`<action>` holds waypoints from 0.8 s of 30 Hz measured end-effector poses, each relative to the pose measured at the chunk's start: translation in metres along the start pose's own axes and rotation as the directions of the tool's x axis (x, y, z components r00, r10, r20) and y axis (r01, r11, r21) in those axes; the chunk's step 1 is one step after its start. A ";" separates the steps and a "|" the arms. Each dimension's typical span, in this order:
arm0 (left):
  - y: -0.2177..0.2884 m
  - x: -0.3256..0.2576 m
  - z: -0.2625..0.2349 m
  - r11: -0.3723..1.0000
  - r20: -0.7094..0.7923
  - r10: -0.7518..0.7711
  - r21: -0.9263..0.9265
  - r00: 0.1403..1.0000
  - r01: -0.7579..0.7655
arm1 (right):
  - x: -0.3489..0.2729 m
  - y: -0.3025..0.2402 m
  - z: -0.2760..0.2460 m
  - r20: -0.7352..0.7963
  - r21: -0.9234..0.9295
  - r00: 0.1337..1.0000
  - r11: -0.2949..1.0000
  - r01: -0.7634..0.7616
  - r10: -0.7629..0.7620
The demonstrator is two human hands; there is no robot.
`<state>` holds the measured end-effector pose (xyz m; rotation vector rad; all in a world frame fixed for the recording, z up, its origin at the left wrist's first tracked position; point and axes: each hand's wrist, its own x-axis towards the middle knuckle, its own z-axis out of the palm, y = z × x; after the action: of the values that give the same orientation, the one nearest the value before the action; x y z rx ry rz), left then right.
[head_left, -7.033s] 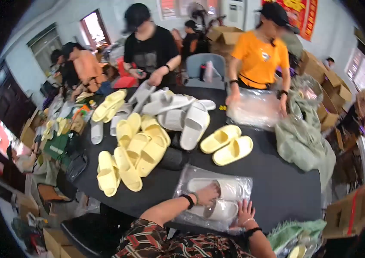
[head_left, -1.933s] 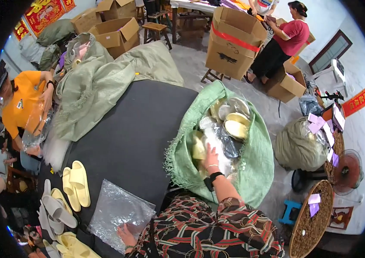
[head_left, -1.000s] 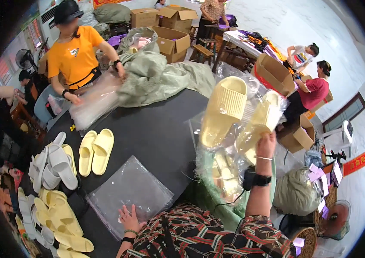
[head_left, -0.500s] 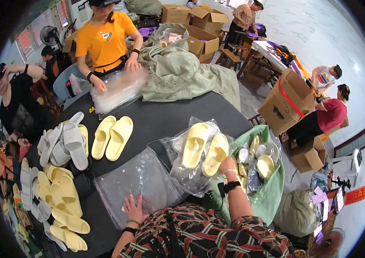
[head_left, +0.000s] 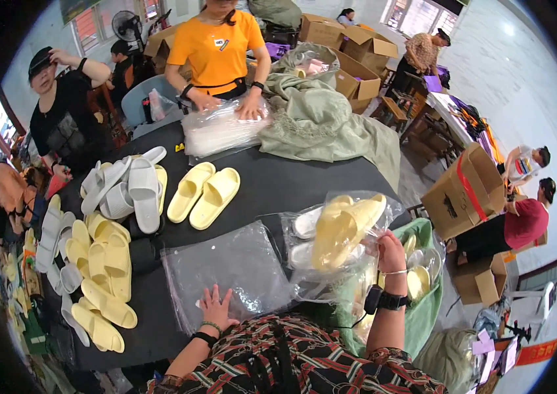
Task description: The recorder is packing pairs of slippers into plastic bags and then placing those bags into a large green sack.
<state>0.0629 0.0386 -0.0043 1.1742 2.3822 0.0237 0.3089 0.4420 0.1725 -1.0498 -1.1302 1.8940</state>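
Note:
My left hand [head_left: 217, 310] lies flat with fingers spread on a stack of transparent plastic bags [head_left: 229, 262] at the table's near side. To the right of that stack, my right hand [head_left: 391, 255] is closed on the edge of a transparent bag holding a pair of yellow slippers [head_left: 345, 230]. The pair is raised and tilted, one slipper overlapping the other. Beneath it lie bagged white slippers [head_left: 307, 223]. At my right, a green sack [head_left: 418, 328] stands open with bagged slippers inside, partly hidden by my forearm.
Loose yellow slippers [head_left: 109, 262] and grey slippers [head_left: 144, 194] crowd the black table's left side. A separate yellow pair [head_left: 215, 197] sits near the middle. Across the table, a person in orange [head_left: 216, 56] presses a pile of plastic bags [head_left: 222, 131]. A large carton [head_left: 466, 194] stands at right.
My right hand has lifted and tipped the bagged yellow slippers, so white ones show below. The left hand stays flat on the bags. The whole view has shifted, and the person opposite has pressed the pile flat.

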 end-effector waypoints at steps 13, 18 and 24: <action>-0.057 0.020 0.094 0.983 -0.154 0.184 0.016 0.971 -0.184 | -0.062 0.128 0.155 0.660 0.204 0.717 0.864 -0.460 0.226; -0.053 0.025 0.102 0.498 0.044 0.024 -0.867 0.999 0.026 | -0.061 0.268 0.114 0.599 -0.503 0.422 0.730 -0.463 0.680; -0.034 0.010 0.050 0.994 -0.043 0.067 -0.082 0.997 -0.071 | -0.052 0.218 0.114 0.589 -0.808 0.161 0.585 0.074 0.792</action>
<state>0.0540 0.0145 -0.0604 1.2271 2.3504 0.1697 0.1987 0.2732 0.0227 -0.3492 -2.7378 2.7609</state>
